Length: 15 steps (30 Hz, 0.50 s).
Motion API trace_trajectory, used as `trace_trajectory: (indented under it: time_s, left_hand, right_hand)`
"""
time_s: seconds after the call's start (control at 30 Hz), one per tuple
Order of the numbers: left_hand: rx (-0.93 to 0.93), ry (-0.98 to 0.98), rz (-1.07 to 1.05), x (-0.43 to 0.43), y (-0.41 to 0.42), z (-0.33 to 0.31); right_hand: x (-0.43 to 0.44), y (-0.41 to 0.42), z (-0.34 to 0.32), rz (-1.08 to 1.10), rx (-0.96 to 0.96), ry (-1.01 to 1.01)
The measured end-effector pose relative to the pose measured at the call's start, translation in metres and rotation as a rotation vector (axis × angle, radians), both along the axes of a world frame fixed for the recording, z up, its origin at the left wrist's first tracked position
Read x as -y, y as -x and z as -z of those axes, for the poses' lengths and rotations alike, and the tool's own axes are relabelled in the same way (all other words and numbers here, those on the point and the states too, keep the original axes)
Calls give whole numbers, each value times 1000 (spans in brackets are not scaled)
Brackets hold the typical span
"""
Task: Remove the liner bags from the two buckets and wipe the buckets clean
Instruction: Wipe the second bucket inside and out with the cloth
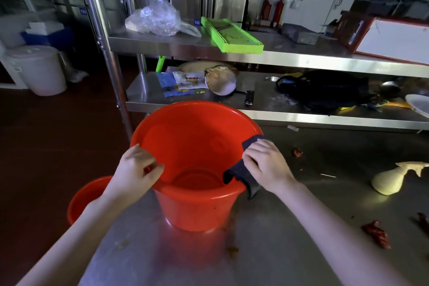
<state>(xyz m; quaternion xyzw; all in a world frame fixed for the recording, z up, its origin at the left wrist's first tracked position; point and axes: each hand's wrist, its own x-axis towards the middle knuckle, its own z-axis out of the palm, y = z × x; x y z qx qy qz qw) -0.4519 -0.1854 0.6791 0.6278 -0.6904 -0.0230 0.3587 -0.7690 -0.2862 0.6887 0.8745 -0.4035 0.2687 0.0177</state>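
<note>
Red bucket (195,146): left hand (137,169) grips rim; right hand (267,165) fingers press dark cloth (241,169) there.

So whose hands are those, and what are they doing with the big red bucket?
There is no machine here. A person wears a camera on their head, so this one picture looks down at their own two hands. The left hand grips the near rim of a big orange-red plastic bucket to steady it. The right hand presses a dark grey cloth over the rim on the other side, wiping it. No liner bag shows inside. The bucket stands on a shiny steel table. Also on the table lie a cream spray bottle on its side and some dried red chillies. A second orange-red bucket sits lower, beside the table.
</note>
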Motion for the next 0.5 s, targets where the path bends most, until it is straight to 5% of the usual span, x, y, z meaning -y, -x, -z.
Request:
trace_trajectory:
  time_s: [0.1, 0.2, 0.5]
  left_hand:
    - [63, 84, -134, -8, 20, -4]
    - [195, 122, -4, -25, 72, 3]
    - [167, 168, 7, -23, 59, 5]
  right_hand:
    - [-24, -24, 13, 165, 118, 102]
    - [-56, -59, 21, 216, 152, 206]
    - [-39, -34, 5, -111, 39, 148]
